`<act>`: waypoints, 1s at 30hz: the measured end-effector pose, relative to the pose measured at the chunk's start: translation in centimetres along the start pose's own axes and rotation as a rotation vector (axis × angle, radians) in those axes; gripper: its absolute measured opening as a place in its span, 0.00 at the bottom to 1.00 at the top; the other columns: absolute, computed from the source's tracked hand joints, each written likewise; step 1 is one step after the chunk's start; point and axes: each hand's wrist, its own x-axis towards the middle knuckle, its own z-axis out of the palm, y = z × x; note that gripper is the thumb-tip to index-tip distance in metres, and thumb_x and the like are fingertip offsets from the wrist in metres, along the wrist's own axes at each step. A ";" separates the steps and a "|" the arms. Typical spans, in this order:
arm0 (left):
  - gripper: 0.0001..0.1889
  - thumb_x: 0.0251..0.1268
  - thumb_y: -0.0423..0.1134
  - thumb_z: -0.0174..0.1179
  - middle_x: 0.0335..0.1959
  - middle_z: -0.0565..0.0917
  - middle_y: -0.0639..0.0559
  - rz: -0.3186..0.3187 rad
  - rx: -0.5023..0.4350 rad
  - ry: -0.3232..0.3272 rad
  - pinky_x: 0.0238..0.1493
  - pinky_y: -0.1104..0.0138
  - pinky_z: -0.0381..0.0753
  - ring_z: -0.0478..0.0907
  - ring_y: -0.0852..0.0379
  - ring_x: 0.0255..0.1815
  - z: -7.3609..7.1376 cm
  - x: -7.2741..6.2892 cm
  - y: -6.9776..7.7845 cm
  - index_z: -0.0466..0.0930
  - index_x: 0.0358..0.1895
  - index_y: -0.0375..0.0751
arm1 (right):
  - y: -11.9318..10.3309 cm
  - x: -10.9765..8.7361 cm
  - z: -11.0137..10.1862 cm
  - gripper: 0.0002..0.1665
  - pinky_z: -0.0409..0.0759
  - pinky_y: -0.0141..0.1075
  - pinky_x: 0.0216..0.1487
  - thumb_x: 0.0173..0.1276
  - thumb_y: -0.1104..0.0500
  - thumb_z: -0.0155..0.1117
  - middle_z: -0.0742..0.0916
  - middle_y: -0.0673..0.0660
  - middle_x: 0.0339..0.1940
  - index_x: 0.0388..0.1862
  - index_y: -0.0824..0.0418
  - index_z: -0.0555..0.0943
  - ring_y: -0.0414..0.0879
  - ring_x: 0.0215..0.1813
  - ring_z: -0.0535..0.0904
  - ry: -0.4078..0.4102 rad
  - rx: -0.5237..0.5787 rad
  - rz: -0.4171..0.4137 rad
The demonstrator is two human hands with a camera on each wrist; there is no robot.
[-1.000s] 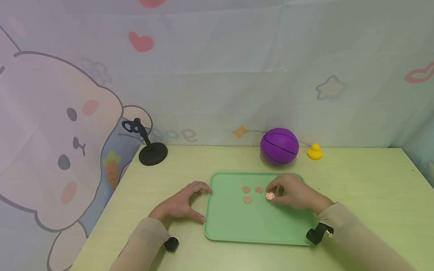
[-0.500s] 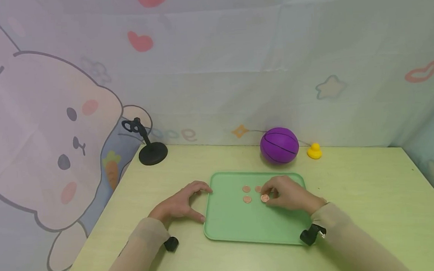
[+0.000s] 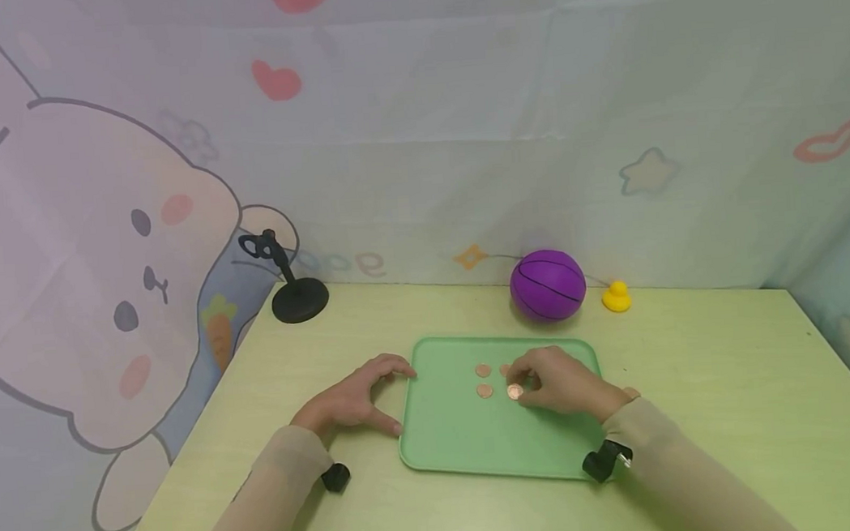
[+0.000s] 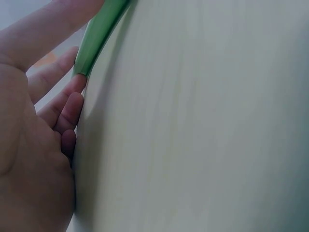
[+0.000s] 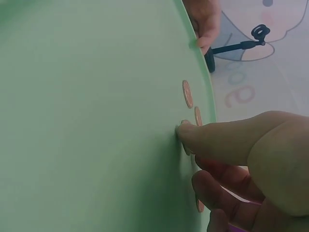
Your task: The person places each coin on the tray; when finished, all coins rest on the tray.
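Note:
A green tray (image 3: pixel 465 442) lies on the table with copper-coloured coins on it. Two coins, one nearer the back (image 3: pixel 483 371) and one in front of it (image 3: pixel 485 391), lie flat left of my right hand (image 3: pixel 558 381); a third coin (image 3: pixel 505 369) is partly covered by the fingers. My right hand pinches another coin (image 3: pixel 515 391) between thumb and fingers, low over the tray; in the right wrist view the thumb (image 5: pixel 217 140) hides most of it. At the tray's left edge my left hand (image 3: pixel 348 396) spreads thumb and fingers, their tips touching the rim (image 4: pixel 96 43).
Behind the tray a purple ball (image 3: pixel 547 286) sits beside a yellow rubber duck (image 3: pixel 616 297). A black stand (image 3: pixel 299 299) with a round base is at the table's back left corner. A printed cloth (image 3: pixel 416 120) hangs along the back edge.
My right hand has moved a little left and toward me with the pinched coin, partly covering the back right coin. The left hand and tray have stayed put.

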 end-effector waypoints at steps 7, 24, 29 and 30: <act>0.43 0.44 0.43 0.87 0.73 0.68 0.53 -0.010 -0.015 0.002 0.78 0.49 0.61 0.64 0.49 0.74 0.0 0.0 0.0 0.75 0.67 0.50 | -0.1 0.1 0.1 0.02 0.78 0.34 0.39 0.67 0.57 0.77 0.86 0.43 0.31 0.35 0.54 0.91 0.37 0.30 0.73 0.014 -0.042 0.001; 0.42 0.44 0.39 0.86 0.73 0.69 0.48 0.021 -0.055 0.007 0.78 0.44 0.59 0.63 0.45 0.75 0.1 0.0 -0.1 0.75 0.67 0.45 | -0.4 0.5 0.4 0.07 0.76 0.35 0.38 0.68 0.58 0.76 0.81 0.40 0.23 0.29 0.52 0.90 0.38 0.29 0.71 0.021 -0.081 0.021; 0.43 0.44 0.40 0.86 0.73 0.68 0.48 0.018 -0.047 0.008 0.78 0.45 0.60 0.63 0.45 0.75 0.2 0.0 -0.1 0.75 0.67 0.46 | -0.5 0.6 0.4 0.06 0.77 0.36 0.40 0.67 0.58 0.76 0.82 0.41 0.23 0.29 0.52 0.90 0.39 0.30 0.73 0.026 -0.076 0.020; 0.43 0.44 0.40 0.86 0.73 0.68 0.49 0.016 -0.046 0.008 0.78 0.45 0.60 0.63 0.45 0.74 0.2 0.0 -0.2 0.75 0.67 0.46 | -0.5 0.6 0.4 0.06 0.77 0.36 0.39 0.67 0.58 0.76 0.82 0.41 0.23 0.29 0.52 0.90 0.39 0.30 0.73 0.025 -0.076 0.022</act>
